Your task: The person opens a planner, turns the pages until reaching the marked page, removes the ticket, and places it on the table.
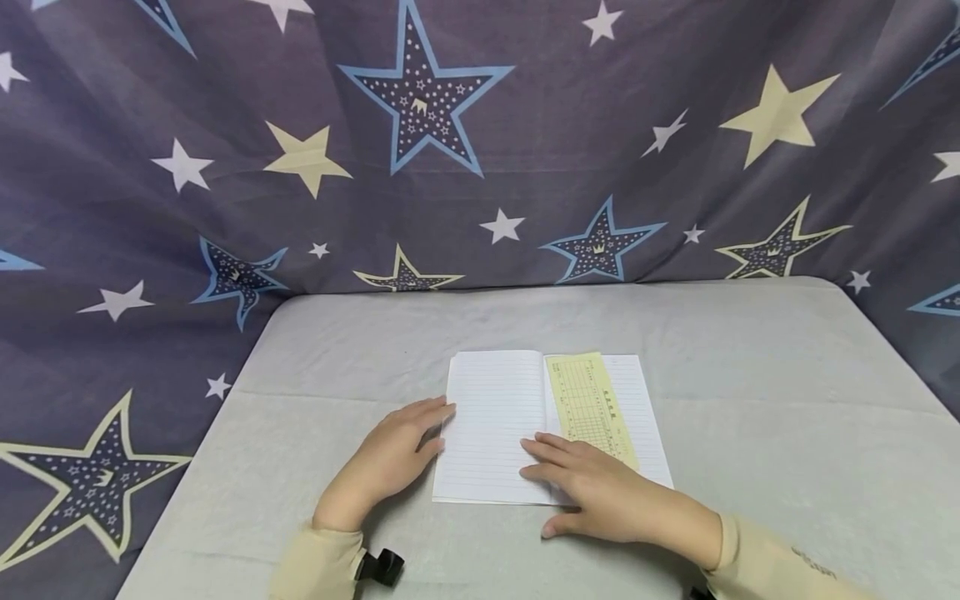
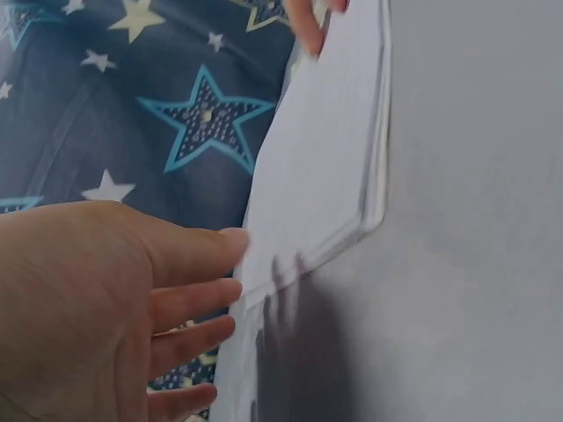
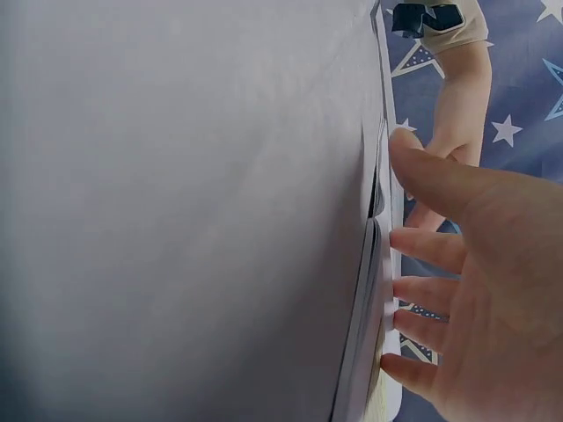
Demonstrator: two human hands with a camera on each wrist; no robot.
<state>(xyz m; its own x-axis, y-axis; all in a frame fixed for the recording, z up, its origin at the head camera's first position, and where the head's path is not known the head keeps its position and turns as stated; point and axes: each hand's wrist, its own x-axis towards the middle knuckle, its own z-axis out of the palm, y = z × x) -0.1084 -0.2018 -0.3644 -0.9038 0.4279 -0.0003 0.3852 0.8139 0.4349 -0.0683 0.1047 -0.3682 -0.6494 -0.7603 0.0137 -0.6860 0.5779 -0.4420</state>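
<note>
An open notebook [image 1: 491,433] with lined white pages lies on the grey cloth-covered table. On its right page rests a yellow printed slip [image 1: 588,400] with a grid, slightly tilted, its lower part covered by my right hand. My left hand [image 1: 393,450] is at the notebook's left edge, fingers extended; in the left wrist view the thumb and fingers [image 2: 198,330] stand near the page edge. My right hand [image 1: 600,492] lies over the lower middle of the notebook, fingers spread and fairly straight, pointing left across the fold. Neither hand grips anything.
A dark curtain [image 1: 450,200] printed with stars hangs behind the table and along its sides. Grey cloth [image 1: 337,358] covers the tabletop around the notebook. A black strap device [image 1: 382,567] sits on the left wrist, beside a beige sleeve [image 1: 318,562].
</note>
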